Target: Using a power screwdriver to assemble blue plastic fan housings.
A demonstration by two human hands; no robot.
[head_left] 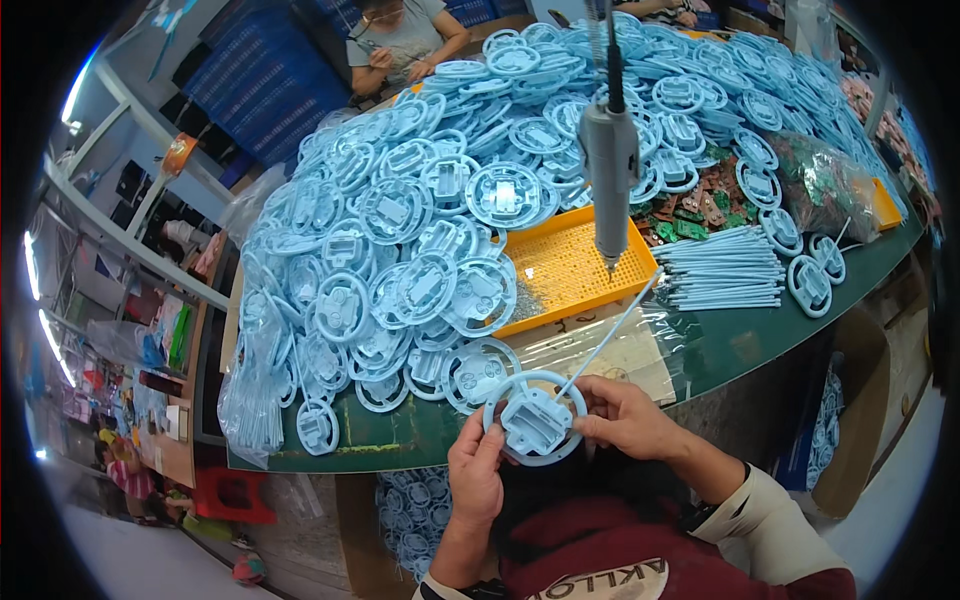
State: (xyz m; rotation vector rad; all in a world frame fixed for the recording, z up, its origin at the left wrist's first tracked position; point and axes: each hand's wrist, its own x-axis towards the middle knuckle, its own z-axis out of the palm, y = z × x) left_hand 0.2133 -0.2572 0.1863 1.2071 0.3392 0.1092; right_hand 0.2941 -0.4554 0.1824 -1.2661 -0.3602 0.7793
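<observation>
Close in front of me is a round light-blue plastic casing (535, 422), a ring with a boxy compartment in its middle. My left hand (475, 475) grips its left rim between thumb and fingers. My right hand (628, 420) is closed on its right rim. A thin pale-blue rod (612, 340) slants up and right from the casing's upper right edge, beside my right fingers. Whether the rod is fixed in the casing, I cannot tell. Above hangs a grey electric screwdriver (609, 160), bit down, touched by neither hand.
A heap of similar blue casings (395, 205) covers much of the green table (740, 345). A yellow tray (575, 255) holds small screws. Right of it lie bundled rods (722, 268) and brown and green pieces (700, 205). Another person (405, 45) sits across the table. Below is a box of casings (410, 515).
</observation>
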